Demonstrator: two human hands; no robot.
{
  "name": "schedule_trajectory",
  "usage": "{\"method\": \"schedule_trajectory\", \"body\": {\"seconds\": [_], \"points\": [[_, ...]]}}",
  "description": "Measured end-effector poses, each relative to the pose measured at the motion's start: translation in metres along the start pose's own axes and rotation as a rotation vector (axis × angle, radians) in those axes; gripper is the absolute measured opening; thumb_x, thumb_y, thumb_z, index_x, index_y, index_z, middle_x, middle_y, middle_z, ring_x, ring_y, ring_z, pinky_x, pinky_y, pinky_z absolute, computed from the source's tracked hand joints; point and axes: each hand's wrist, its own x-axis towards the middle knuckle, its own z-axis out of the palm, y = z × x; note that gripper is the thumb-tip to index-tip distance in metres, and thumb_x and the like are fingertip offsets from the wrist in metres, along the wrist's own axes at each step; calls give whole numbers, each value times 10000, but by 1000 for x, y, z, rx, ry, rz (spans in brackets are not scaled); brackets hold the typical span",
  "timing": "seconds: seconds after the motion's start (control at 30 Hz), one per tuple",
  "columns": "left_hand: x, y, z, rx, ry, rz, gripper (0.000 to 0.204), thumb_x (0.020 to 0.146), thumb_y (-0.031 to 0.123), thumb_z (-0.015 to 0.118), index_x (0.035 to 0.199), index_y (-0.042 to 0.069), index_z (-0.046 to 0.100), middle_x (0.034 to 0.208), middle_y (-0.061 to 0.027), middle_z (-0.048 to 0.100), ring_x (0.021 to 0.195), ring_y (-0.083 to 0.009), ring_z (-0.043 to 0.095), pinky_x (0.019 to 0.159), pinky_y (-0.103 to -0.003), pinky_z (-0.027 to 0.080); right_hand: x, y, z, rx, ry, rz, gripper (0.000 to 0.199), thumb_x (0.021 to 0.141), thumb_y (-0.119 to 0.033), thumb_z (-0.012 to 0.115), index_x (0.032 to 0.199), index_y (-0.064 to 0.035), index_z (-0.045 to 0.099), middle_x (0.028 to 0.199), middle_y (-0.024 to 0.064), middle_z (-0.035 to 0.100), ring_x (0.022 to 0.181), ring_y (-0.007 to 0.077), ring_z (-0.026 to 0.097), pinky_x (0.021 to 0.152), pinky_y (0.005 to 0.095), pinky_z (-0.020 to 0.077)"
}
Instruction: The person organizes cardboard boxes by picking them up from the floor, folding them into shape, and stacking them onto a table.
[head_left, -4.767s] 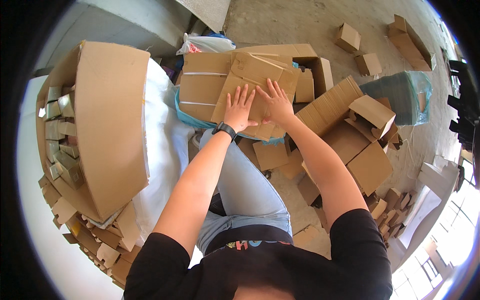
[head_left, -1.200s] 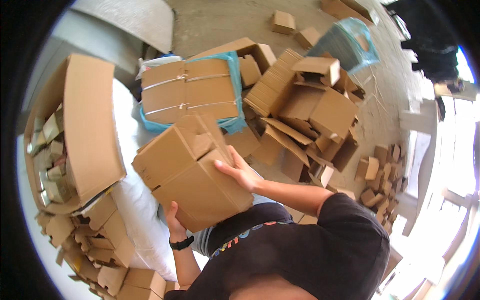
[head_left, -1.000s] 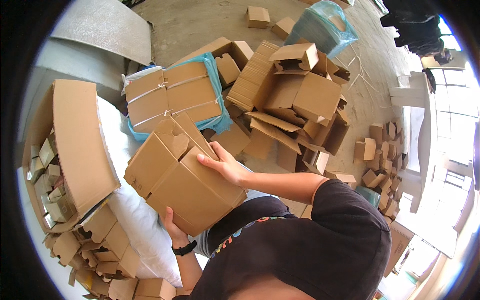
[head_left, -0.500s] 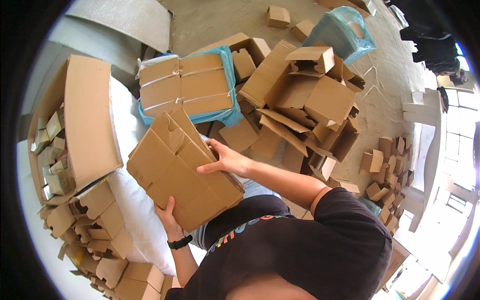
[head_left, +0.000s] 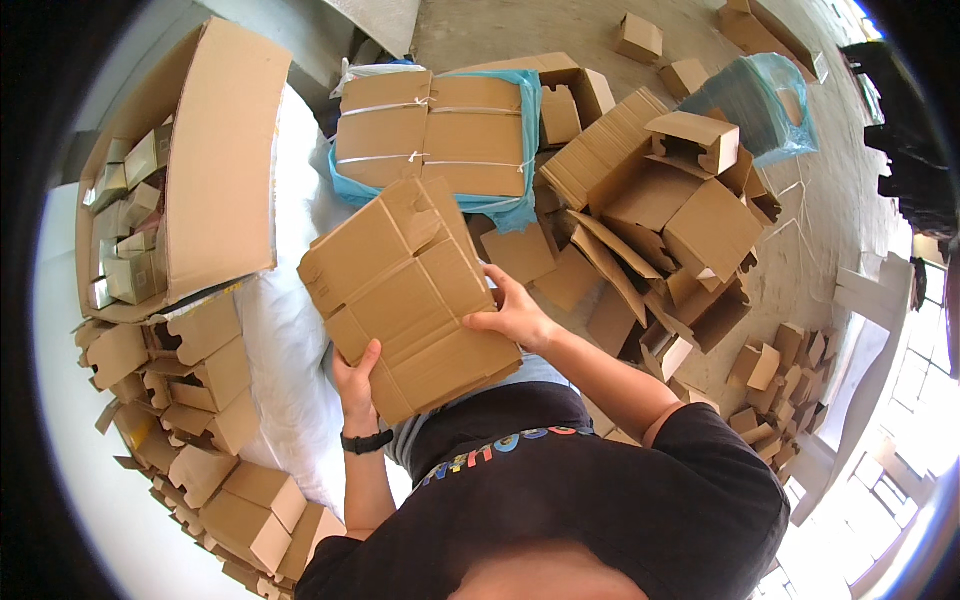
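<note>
Left hand [head_left: 356,385] and right hand [head_left: 518,320] grip some folded cardboard [head_left: 400,310] before the black shirt [head_left: 620,500]; beyond, a strapped stack [head_left: 380,135] looks finished, while open boxes [head_left: 712,225] on the floor [head_left: 540,30] seem yet unflattened.

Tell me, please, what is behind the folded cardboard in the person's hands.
Past the folded cardboard show a tied bundle edged with blue plastic and some jeans. The cardboard covers part of the bundle's near edge; anything else directly behind is hidden.

A flattened brown cardboard stack [head_left: 408,305] is held at a slant.
</note>
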Motion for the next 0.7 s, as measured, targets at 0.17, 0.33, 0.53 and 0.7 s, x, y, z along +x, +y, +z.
{"method": "schedule_trajectory", "body": {"seconds": [0.17,0.33,0.53,0.7], "points": [[8,4,22,-21,-60,-39,542,775,98,742,1224,-13,457,1161,-87,561,1024,-185,556,894,-306,441,-2,8,-16,143,41,-46,754,705,-45,722,1349,-34,330,1051,137,609,958,203,596,851,330,485],[23,11,35,-34,-80,-33,521,809,141,704,1237,-12,449,1158,-98,561,1028,-189,560,884,-318,454,-3,-6,-24,206,101,-49,689,717,-18,696,1323,-8,368,1180,99,553,1086,191,536,949,331,425],[42,32,50,-60,-222,-91,509,822,123,671,1252,-23,442,1162,-107,566,1006,-182,576,862,-310,467,9,-12,-36,263,97,-50,697,726,-48,702,1328,21,358,1167,127,550,1062,205,552,922,326,452],[54,29,56,-24,-296,-65,562,833,131,668,1302,-25,399,1229,-120,525,1082,-181,538,905,-306,443,9,-8,-42,239,145,-96,671,727,-43,690,1317,18,375,1166,120,556,1068,215,551,923,340,454]]}}
